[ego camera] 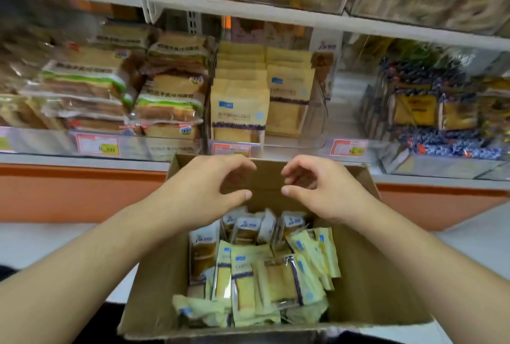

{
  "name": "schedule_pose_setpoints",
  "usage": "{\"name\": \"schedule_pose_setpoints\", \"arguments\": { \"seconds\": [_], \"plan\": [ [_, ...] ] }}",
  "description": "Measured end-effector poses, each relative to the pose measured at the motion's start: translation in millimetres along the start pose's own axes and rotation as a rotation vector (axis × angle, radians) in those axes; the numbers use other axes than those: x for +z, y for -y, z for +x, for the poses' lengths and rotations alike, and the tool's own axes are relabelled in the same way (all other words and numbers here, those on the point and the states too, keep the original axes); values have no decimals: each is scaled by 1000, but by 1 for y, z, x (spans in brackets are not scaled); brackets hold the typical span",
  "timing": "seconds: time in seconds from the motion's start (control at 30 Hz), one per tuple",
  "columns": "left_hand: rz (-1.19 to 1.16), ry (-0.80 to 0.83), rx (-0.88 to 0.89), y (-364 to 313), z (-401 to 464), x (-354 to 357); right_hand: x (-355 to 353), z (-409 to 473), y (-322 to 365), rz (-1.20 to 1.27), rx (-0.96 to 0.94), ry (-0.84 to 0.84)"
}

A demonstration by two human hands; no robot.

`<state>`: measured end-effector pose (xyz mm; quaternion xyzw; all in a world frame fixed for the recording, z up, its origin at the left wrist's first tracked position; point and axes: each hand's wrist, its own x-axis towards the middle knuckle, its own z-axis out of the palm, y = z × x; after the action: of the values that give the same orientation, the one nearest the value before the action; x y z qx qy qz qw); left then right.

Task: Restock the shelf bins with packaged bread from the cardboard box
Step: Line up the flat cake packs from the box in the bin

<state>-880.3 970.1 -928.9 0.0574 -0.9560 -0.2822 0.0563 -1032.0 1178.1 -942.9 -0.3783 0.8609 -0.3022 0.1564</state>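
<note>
An open cardboard box (367, 274) stands below me, holding several pale yellow bread packets (276, 280) and some white-topped brown ones (204, 249). My left hand (204, 186) and my right hand (328, 189) hover above the far half of the box, fingers loosely curved toward each other, holding nothing. Straight ahead on the shelf, a clear bin (321, 123) holds upright rows of the same yellow packets (238, 111), with free room at its right front.
Left of that bin lie stacked sandwich-bread packs (168, 100). To the right, a bin holds blue-patterned packets (430, 111). Price tags (98, 145) line the shelf edge above an orange base panel (69, 192). Higher bins sit on the upper shelf.
</note>
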Motion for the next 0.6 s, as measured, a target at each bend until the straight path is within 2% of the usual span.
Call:
{"name": "schedule_pose_setpoints", "arguments": {
  "seconds": [0.3, 0.47, 0.6],
  "plan": [
    [101, 291, 14, 14, -3, 37, 88, 2, -65, -296, 131, 494],
    [225, 328, 31, 28, 9, 44, 121, 7, -105, -448, 199, 754],
    [237, 370, 0, 38, 10, 46, 131, 9, -123, -463, 246, 840]
  ]
}}
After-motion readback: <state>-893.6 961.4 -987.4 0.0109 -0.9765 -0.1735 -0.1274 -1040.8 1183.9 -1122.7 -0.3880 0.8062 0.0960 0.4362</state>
